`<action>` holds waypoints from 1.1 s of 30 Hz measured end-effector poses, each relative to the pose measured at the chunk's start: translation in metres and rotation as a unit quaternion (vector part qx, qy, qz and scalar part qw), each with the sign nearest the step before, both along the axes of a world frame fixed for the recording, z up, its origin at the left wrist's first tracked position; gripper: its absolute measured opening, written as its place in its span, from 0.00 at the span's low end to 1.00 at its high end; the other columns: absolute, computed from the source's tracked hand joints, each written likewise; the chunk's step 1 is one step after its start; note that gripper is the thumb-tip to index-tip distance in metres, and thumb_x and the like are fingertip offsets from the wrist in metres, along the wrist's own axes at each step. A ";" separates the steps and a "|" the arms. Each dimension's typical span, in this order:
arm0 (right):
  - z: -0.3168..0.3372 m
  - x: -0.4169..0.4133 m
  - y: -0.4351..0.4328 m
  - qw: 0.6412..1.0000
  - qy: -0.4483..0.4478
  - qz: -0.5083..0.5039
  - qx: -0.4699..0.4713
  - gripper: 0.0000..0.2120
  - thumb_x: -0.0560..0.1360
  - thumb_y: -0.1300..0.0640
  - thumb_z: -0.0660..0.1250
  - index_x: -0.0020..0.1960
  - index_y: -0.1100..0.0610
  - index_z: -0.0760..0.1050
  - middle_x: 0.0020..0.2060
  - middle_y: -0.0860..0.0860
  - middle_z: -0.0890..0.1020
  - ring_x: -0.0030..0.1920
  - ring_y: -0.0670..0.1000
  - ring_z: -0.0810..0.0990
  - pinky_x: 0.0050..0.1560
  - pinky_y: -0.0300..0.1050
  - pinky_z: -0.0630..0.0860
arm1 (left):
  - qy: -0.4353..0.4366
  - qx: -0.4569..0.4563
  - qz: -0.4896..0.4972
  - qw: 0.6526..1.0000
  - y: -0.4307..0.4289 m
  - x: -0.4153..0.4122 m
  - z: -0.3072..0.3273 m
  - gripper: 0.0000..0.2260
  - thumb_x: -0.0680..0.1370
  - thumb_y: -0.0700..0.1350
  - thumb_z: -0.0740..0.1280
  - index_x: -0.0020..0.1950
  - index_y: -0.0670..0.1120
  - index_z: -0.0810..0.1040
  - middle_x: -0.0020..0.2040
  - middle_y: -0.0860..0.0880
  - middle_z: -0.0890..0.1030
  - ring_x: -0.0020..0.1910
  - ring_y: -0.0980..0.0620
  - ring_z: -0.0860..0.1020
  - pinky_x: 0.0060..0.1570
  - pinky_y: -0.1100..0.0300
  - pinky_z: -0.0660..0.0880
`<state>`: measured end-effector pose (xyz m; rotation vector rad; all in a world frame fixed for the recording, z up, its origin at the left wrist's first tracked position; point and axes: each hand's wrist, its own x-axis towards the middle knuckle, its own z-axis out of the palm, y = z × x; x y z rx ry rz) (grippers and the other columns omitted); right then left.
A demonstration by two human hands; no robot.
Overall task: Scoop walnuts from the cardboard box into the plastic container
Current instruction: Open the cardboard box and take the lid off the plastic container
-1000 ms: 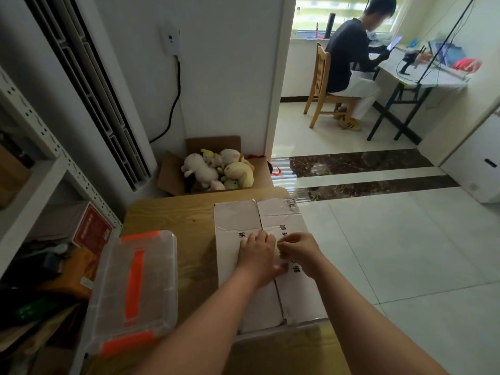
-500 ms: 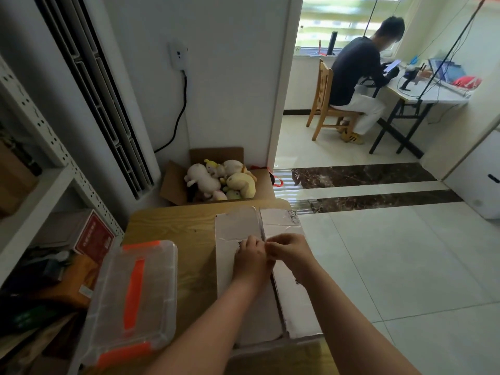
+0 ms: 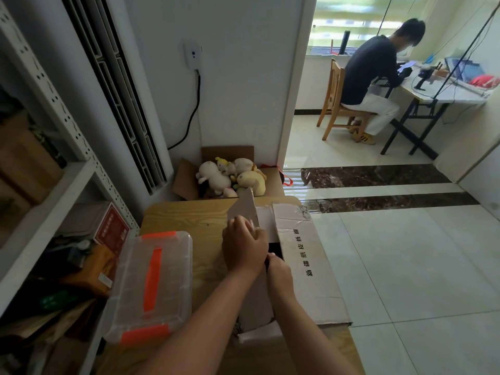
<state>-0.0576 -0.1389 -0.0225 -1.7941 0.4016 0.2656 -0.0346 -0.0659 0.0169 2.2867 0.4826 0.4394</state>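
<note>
Since prev. frame: cardboard box (image 3: 311,288) flaps parted, right one now laid flat outward. My right hand (image 3: 280,272) at seam; fingers hidden, can't tell grip. Left hand (image 3: 244,247) fingers curl round raised left flap (image 3: 243,209). Box sits on wooden table (image 3: 189,215); lidded plastic container (image 3: 151,282) just beside, L side. Beyond: carton of plush toys (image 3: 230,174).

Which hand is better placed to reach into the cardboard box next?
Probably the right. The right hand is already at the dark opening of the cardboard box, while the left hand is busy holding the left flap up.
</note>
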 end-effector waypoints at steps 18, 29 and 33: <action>0.006 0.014 -0.057 0.927 -0.119 0.035 -0.354 0.18 0.77 0.57 0.61 0.66 0.55 0.72 0.75 0.61 0.55 0.76 0.61 0.45 0.73 0.57 0.45 | 0.094 0.502 -0.408 0.757 -0.038 0.030 0.044 0.19 0.82 0.50 0.52 0.55 0.44 0.80 0.55 0.43 0.81 0.56 0.44 0.76 0.59 0.53 0.64; -0.001 0.031 -0.102 0.912 -0.007 0.105 -0.396 0.24 0.77 0.57 0.59 0.72 0.53 0.65 0.75 0.57 0.59 0.76 0.57 0.50 0.74 0.57 0.45 | 0.193 0.465 -0.518 0.692 -0.055 0.024 0.015 0.20 0.82 0.50 0.52 0.56 0.43 0.80 0.55 0.46 0.81 0.56 0.45 0.77 0.60 0.54 0.68; -0.009 0.030 -0.101 0.912 -0.011 0.105 -0.395 0.23 0.76 0.57 0.59 0.71 0.54 0.66 0.75 0.59 0.58 0.76 0.59 0.50 0.74 0.55 0.47 | 0.222 0.465 -0.501 0.695 -0.056 0.023 0.015 0.18 0.82 0.47 0.53 0.58 0.42 0.79 0.57 0.44 0.80 0.56 0.44 0.77 0.50 0.54 0.72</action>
